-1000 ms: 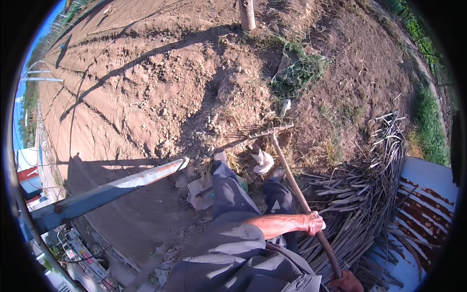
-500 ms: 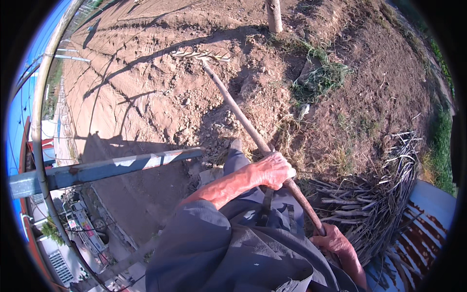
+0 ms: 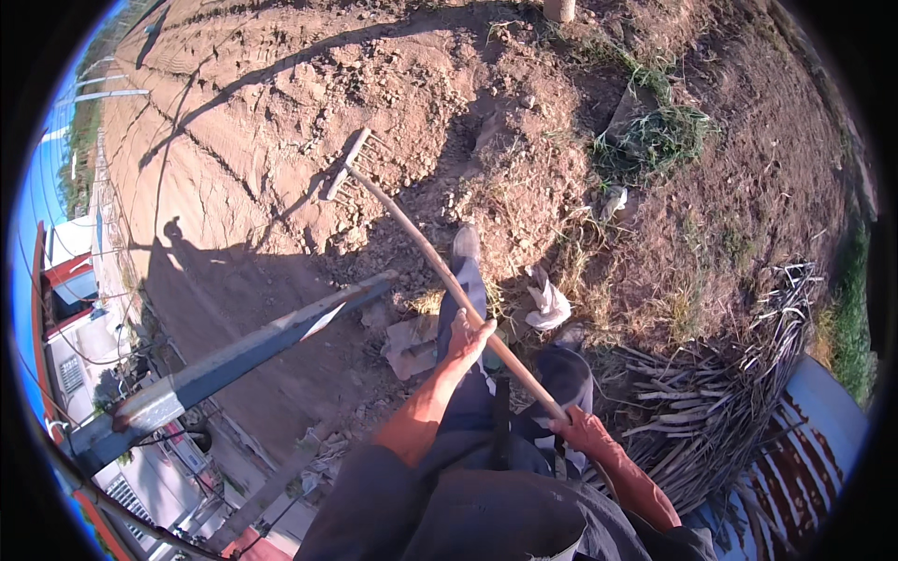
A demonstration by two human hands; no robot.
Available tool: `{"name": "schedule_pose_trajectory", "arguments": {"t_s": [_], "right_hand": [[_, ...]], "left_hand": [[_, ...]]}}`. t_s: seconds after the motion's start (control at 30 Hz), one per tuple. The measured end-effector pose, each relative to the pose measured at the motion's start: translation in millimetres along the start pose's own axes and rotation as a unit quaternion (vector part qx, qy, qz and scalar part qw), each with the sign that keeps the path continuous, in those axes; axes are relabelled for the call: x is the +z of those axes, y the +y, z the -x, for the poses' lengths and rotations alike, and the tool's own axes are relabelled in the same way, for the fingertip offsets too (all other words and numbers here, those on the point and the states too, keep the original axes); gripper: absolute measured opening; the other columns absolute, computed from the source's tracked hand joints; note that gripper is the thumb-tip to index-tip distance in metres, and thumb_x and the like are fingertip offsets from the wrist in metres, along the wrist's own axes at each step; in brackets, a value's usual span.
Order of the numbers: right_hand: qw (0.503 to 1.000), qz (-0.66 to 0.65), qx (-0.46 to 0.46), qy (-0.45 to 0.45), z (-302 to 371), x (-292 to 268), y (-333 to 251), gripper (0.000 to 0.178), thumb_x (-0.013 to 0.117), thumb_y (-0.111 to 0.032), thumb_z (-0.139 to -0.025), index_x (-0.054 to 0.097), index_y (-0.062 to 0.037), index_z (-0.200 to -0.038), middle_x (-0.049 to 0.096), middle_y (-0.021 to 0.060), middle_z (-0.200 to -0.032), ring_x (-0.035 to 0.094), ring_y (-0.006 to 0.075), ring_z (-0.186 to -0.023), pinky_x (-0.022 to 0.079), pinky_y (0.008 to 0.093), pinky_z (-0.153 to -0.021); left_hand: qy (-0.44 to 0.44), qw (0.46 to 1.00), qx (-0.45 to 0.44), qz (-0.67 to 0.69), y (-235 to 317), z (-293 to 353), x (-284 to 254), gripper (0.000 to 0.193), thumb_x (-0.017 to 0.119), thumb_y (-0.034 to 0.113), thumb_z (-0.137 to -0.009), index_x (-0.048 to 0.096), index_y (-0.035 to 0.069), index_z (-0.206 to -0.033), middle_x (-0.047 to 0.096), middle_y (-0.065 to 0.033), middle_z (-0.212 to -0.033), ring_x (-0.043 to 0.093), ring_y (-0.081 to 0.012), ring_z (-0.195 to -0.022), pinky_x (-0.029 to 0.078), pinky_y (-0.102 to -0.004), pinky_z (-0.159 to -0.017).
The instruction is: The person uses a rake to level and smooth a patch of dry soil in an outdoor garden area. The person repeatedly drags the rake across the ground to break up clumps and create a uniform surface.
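Observation:
A wooden rake [image 3: 418, 240] slants from my lap out toward the far left, its toothed head raised above or resting on the loose soil [image 3: 412, 103]; I cannot tell which. My left hand [image 3: 470, 338] is closed round the middle of the handle, thumb lying along the top. Lower down, near the handle's back end, my right hand [image 3: 579, 431] grips it too. The handle's tail passes under my right forearm. One shoe [image 3: 466, 245] shows beside the handle on the dirt.
A metal beam [image 3: 248, 346] juts in from the left. Dry sticks [image 3: 702, 397] lie piled at right, beside a rusty metal sheet [image 3: 806, 458]. Cut grass [image 3: 659, 140] heaps farther off. A pale crumpled scrap [image 3: 546, 301] and a flat slab [image 3: 409, 346] lie near my legs.
The rake head has come nearer and to the left, and has turned over so its teeth show differently. Both hands have shifted left, the right one forward. My view has moved, and my legs show more.

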State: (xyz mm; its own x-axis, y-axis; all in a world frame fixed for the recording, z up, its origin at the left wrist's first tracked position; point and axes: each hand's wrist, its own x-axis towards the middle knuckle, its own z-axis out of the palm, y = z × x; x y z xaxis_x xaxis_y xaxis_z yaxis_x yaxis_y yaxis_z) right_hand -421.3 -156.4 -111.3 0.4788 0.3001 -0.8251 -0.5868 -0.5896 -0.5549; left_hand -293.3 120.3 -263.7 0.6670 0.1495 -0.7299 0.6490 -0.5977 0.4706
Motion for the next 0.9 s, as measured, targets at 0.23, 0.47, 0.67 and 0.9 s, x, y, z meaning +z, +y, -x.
{"name": "schedule_pose_trajectory", "arguments": {"t_s": [0.23,0.47,0.67,0.9], "right_hand": [[0.97,0.08,0.206,0.1,115.4,1.2,14.8,0.038,0.066,-0.037,-0.076,0.054,-0.0039,-0.091,0.063,0.0211,-0.073,0.063,0.0386,-0.071,0.05,0.0477,-0.064],[0.984,0.082,0.13,0.091,85.7,13.5,54.2,0.023,0.062,-0.022,-0.076,0.053,-0.0049,-0.089,0.062,0.0224,-0.071,0.062,0.0409,-0.069,0.05,0.0494,-0.064],[0.975,0.071,0.143,0.156,83.5,25.8,113.0,0.02,0.066,-0.02,-0.073,0.055,-0.0094,-0.086,0.061,0.0178,-0.066,0.062,0.0386,-0.065,0.05,0.0478,-0.06],[0.957,0.104,0.21,0.169,97.1,24.0,123.1,0.018,0.063,-0.013,-0.07,0.055,-0.0065,-0.084,0.062,0.0196,-0.068,0.061,0.0397,-0.067,0.049,0.0497,-0.064]], "left_hand": [[0.11,0.865,-0.09,0.481,42.8,-14.0,37.7,0.044,0.06,0.01,-0.085,0.042,0.014,-0.125,0.051,-0.0023,-0.084,0.048,-0.0109,-0.057,0.042,-0.0245,-0.047],[0.093,0.863,-0.066,0.493,51.1,1.8,15.9,0.064,0.053,0.002,-0.086,0.03,0.027,-0.14,0.049,-0.0029,-0.085,0.049,-0.0122,-0.06,0.046,-0.0279,-0.053],[0.194,0.879,0.036,0.434,86.7,61.2,41.9,0.062,0.049,0.027,-0.091,0.017,0.014,-0.142,0.051,-0.0077,-0.084,0.052,-0.0148,-0.058,0.046,-0.0274,-0.051],[0.166,0.822,-0.169,0.517,35.5,43.3,131.5,0.037,0.047,0.047,-0.091,0.037,0.013,-0.098,0.041,-0.0024,-0.06,0.041,-0.0147,-0.038,0.036,-0.0273,-0.033]]}}
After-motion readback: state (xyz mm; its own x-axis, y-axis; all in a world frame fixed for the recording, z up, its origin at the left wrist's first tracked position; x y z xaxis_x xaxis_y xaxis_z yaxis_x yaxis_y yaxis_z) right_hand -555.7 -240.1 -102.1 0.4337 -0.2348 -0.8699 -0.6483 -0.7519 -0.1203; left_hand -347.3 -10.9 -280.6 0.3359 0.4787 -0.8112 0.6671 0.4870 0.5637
